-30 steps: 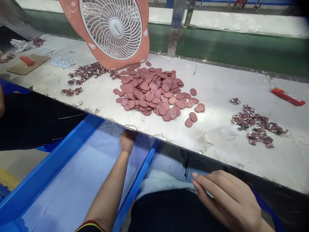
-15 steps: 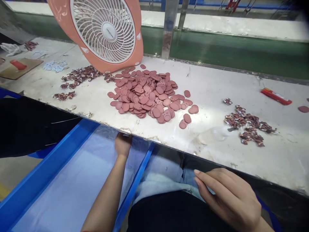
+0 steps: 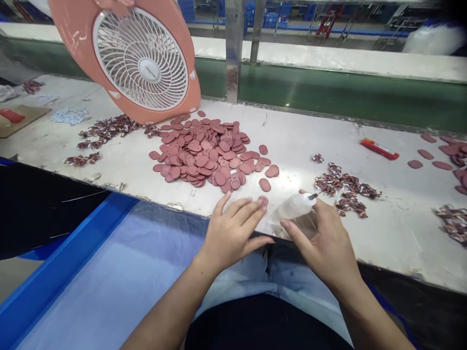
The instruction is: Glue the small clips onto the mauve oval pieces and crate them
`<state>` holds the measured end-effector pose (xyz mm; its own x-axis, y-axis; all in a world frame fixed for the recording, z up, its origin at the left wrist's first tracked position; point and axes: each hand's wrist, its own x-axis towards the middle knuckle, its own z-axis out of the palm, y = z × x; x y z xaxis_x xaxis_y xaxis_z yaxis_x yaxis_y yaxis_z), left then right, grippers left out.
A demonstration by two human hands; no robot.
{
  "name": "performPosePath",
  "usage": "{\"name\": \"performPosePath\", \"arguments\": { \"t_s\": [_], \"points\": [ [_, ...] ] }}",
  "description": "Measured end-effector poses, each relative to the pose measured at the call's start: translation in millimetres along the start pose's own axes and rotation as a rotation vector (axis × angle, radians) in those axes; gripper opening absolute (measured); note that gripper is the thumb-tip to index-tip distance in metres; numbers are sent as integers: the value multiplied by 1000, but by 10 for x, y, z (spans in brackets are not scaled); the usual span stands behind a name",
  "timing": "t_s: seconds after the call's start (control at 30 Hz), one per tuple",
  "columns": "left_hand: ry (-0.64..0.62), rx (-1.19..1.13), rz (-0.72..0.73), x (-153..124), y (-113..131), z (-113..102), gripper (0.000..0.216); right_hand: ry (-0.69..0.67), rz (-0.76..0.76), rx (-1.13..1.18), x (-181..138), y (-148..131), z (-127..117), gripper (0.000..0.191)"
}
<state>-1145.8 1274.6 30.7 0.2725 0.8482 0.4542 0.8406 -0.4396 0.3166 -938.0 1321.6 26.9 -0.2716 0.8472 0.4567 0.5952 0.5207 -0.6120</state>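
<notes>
My left hand (image 3: 233,228) is at the table's front edge with its fingers stretched and apart. One fingertip touches a small dark-pink oval piece (image 3: 262,200); nothing is gripped. My right hand (image 3: 326,233) is around a translucent white squeeze bottle (image 3: 294,206) with a thin metal tip, thumb on the near side and fingers on the far side. The bottle is tilted low over the table, its tip pointing right. Just beyond my left hand lies a large heap of the same oval pieces (image 3: 200,150), some with small holes. One single oval (image 3: 265,184) lies close to my fingers.
A pink fan (image 3: 193,92) stands behind the heap. Bundles of brown cord-like pieces (image 3: 350,184) lie to the right, near a red packet (image 3: 379,148). More ovals (image 3: 443,165) lie far right. A blue-rimmed bin (image 3: 73,277) is below the table at left.
My left hand has come up from below the table edge onto an oval piece, which has slid toward me. My right hand has reached forward and taken hold of the bottle.
</notes>
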Motion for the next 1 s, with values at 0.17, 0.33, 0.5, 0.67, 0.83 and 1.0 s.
{"name": "performPosePath", "arguments": {
  "t_s": [0.17,0.33,0.5,0.67,0.83,1.0],
  "points": [
    [146,0,116,-317,3,126,34,30,113,357,-71,-50,-18,31],
    [331,-194,56,-459,347,38,34,-245,259,666,-172,-209,-144,25],
    [458,-437,25,-383,586,-64,41,-534,573,1082,-260,-360,-203,27],
    [475,-961,-274,-319,691,21,58,-437,557,1214,-320,-458,-167,21],
    [463,-1255,-511,-341,796,33,39,-368,472,1152,-329,-513,-123,19],
    [456,-1705,-729,-316,789,-49,18,-434,342,1086,-310,-274,-269,28]
  ]
}}
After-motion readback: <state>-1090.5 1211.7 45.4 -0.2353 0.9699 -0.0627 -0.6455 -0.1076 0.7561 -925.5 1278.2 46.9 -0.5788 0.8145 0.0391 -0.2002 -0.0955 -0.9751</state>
